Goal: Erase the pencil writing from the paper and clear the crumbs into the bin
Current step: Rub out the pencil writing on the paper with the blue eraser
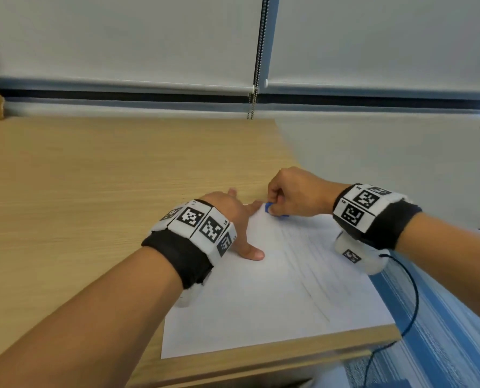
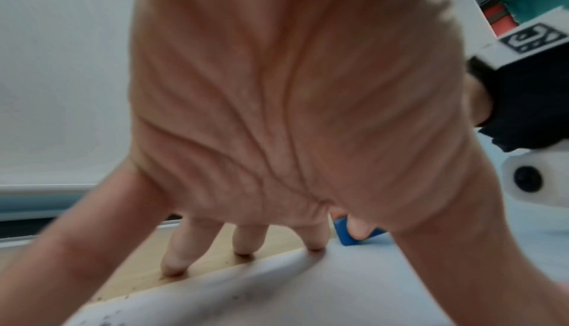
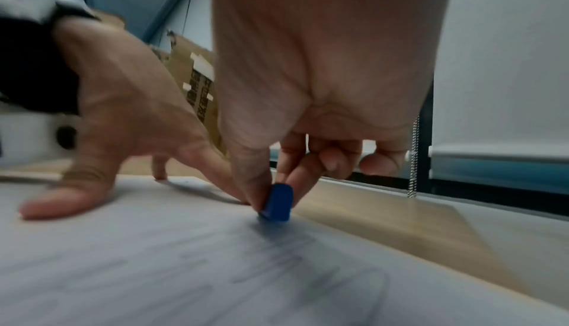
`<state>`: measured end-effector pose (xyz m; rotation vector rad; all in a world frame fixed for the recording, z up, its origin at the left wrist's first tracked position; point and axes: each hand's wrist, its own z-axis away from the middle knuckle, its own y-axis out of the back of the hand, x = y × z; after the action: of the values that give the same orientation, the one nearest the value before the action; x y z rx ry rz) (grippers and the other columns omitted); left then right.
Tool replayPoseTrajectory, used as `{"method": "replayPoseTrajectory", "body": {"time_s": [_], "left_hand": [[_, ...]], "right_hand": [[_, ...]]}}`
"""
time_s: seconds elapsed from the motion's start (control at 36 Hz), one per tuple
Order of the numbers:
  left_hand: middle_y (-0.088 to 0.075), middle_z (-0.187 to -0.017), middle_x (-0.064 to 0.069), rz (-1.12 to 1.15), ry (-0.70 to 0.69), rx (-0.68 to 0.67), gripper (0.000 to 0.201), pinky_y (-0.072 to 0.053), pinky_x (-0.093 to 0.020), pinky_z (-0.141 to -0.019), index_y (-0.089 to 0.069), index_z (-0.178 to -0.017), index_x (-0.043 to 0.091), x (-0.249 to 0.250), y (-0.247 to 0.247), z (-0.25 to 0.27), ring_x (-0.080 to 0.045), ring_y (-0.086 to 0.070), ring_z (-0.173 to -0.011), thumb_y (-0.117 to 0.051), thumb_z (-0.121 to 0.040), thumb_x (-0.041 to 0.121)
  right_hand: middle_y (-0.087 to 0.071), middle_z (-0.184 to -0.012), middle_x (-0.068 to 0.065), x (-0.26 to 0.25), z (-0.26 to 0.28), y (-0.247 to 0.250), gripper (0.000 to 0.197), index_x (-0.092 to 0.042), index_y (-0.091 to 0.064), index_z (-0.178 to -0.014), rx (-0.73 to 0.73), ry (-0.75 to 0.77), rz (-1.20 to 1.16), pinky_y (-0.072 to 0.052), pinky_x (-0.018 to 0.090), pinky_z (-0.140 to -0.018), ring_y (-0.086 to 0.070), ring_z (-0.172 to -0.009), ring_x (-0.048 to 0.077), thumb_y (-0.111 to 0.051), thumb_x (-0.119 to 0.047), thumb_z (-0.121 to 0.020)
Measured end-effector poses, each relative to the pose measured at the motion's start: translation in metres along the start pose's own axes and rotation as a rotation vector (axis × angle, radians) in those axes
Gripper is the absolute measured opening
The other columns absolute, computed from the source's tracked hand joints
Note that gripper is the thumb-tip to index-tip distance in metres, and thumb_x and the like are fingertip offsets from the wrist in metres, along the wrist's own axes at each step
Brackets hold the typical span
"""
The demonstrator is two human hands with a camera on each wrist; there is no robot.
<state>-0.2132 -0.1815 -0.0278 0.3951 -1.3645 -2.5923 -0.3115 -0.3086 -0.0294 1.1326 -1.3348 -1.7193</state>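
We have the paper (image 1: 275,289) lying flat on the wooden counter (image 1: 93,177), its near edge just short of the counter's front edge, and faint grey pencil writing (image 1: 303,261) running in lines across its right half. At the paper's far corner sits the blue eraser (image 1: 269,207), pressed down onto the sheet. Our right hand (image 1: 297,194) pinches it between thumb and curled fingers (image 3: 295,178); from the right wrist view the eraser stands on end, its lower tip touching the paper beside blurred pencil strokes. Our left hand (image 1: 233,217) is spread wide, fingers straight, and holds the sheet down: the thumb (image 1: 251,252) presses on the paper, the index fingertip lands at the paper's far edge just beside the eraser, and the other fingers (image 2: 181,251) rest on bare wood beyond. Dark crumbs (image 2: 129,316) speckle the paper's edge and the counter beside it in the left wrist view. Both wrists carry black bands with square-patterned markers. Behind the counter hang pale roller blinds (image 1: 121,37) with a bead chain (image 1: 258,51).
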Motion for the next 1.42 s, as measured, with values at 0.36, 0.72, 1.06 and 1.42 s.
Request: {"method": "replayPoseTrajectory", "body": {"time_s": [0.36,0.72,1.06,1.42], "left_hand": [[0.019,-0.161,-0.010,-0.018,0.007,0.006,0.110,-0.041,-0.045,-0.103,0.018,-0.151,0.040,0.002,0.001,0.005,-0.034,-0.038,-0.137,-0.053,-0.076,0.079],[0.018,-0.161,-0.013,-0.016,-0.005,-0.003,0.112,-0.039,-0.043,-0.105,0.019,-0.152,0.037,0.001,0.004,0.004,-0.033,-0.034,-0.140,-0.052,-0.076,0.079],[0.020,-0.161,-0.013,-0.007,-0.006,-0.008,0.113,-0.039,-0.042,-0.104,0.020,-0.151,0.037,0.001,0.004,0.002,-0.033,-0.030,-0.142,-0.053,-0.076,0.079],[0.023,-0.160,-0.010,0.010,0.002,-0.027,0.113,-0.037,-0.045,-0.107,0.021,-0.150,0.039,0.001,0.004,0.002,-0.034,-0.030,-0.142,-0.055,-0.076,0.078]], "right_hand": [[-0.064,-0.065,0.002,-0.004,0.008,-0.003,0.011,-0.005,-0.066,-0.070,-0.052,0.053,-0.014,-0.049,0.032,-0.060,-0.056,-0.059,0.015,-0.069,-0.013,-0.077],[-0.070,-0.076,0.005,-0.002,0.017,-0.003,0.007,-0.010,-0.072,-0.079,-0.178,0.079,-0.075,-0.050,0.028,-0.064,-0.062,-0.069,0.018,-0.074,-0.016,-0.077],[-0.071,-0.072,0.002,0.009,0.016,0.002,0.007,-0.010,-0.072,-0.078,-0.206,0.043,-0.138,-0.047,0.018,-0.060,-0.061,-0.061,0.008,-0.076,-0.016,-0.077],[-0.071,-0.070,0.006,0.018,0.007,0.007,0.008,-0.006,-0.070,-0.078,-0.125,-0.020,-0.152,-0.047,0.019,-0.058,-0.057,-0.055,0.003,-0.075,-0.013,-0.078]]}}
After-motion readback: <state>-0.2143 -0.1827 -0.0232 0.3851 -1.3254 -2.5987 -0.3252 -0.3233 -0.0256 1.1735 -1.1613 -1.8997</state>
